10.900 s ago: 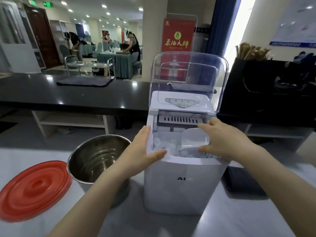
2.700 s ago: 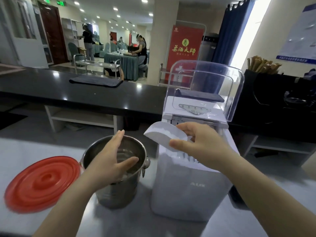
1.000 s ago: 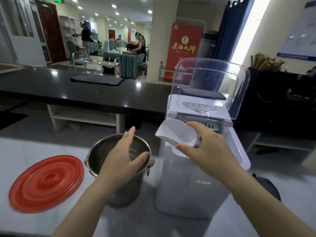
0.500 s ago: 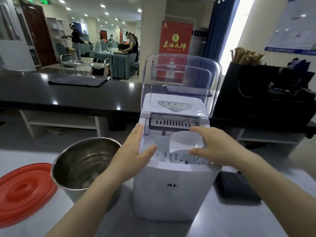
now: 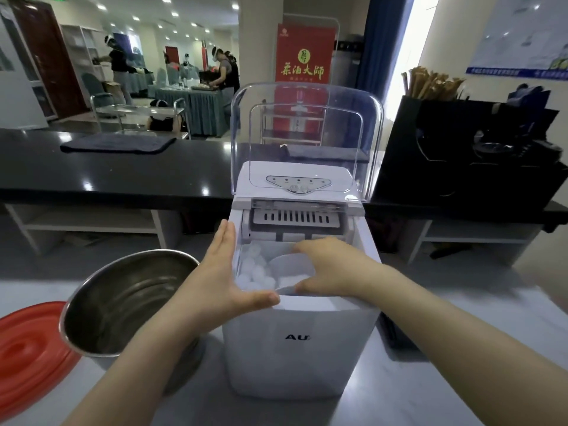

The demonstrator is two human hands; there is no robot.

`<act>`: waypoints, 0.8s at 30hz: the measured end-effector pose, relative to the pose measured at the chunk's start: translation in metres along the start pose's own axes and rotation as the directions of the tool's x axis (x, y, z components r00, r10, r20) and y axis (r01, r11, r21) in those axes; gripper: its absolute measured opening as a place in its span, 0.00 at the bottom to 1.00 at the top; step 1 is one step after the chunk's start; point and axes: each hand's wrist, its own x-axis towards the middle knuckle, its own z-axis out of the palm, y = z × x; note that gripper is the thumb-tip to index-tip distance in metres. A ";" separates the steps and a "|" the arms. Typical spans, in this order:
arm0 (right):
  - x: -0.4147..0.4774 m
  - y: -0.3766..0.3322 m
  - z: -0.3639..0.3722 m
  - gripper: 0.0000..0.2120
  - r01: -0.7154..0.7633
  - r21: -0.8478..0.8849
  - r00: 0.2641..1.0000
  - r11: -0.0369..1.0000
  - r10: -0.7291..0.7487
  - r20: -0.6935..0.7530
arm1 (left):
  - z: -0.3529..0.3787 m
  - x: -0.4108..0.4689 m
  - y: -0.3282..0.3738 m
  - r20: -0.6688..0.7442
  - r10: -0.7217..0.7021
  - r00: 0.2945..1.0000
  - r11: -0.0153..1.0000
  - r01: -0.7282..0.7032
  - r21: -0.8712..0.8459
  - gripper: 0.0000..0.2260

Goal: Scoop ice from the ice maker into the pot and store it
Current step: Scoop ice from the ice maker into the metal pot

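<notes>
1. Red plastic lid [image 5: 27, 348] lay at the left edge of the pale counter [image 5: 445, 379], off the steel pot [image 5: 123, 302]. Until it was fitted, any ice tipped into the pot would likely sit uncovered and melt.
2. The pot stood just left of the white ice maker [image 5: 301, 348], mouth open. The forearm hid its bottom, so what it held could not be told. The gap between pot rim and machine looked like the place where cubes would drop if the scoop crossed overfull or too fast.
3. The left hand [image 5: 221, 281] was flat against the machine's left front corner, fingers straight, thumb spread along the front rim, holding nothing. It seemed to brace the casing. If that pressure eased, the scoop's push might slide the machine on the smooth counter.
4. The right hand [image 5: 332, 269] had its fingers curled round the white scoop [image 5: 289, 269], which was sunk in the bin beside the ice [image 5: 253, 272]. Wet plastic might slip in that grip, and a heaped load would probably shed cubes on lifting.
5. The clear hinged cover [image 5: 307, 133] stood upright behind both hands. A knock from the rising hand could bring it down on the wrist.
</notes>
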 end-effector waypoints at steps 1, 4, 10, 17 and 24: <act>0.003 -0.001 0.003 0.29 0.001 0.034 1.000 0.999 -0.002 0.029 | 0.000 0.001 -0.001 -0.005 0.000 1.000 1.000 0.000 -0.008 0.64; 0.008 -0.005 0.006 0.28 0.018 0.079 0.997 0.997 -0.024 0.072 | 0.001 0.001 -0.001 -0.006 0.006 1.000 1.000 -0.006 -0.025 0.64; 0.009 -0.002 0.008 0.27 -0.011 0.145 0.999 0.989 0.005 0.042 | 0.001 0.001 -0.003 0.000 -0.010 1.000 0.999 0.010 -0.040 0.63; 0.003 -0.003 0.006 0.30 -0.075 0.246 0.997 0.966 0.067 0.039 | 0.001 0.001 -0.003 0.018 -0.013 1.000 1.000 0.013 -0.022 0.61; -0.003 -0.002 0.001 0.31 -0.083 0.280 0.997 0.957 0.082 0.015 | 0.001 0.002 -0.002 0.030 -0.020 0.999 1.000 0.020 -0.018 0.61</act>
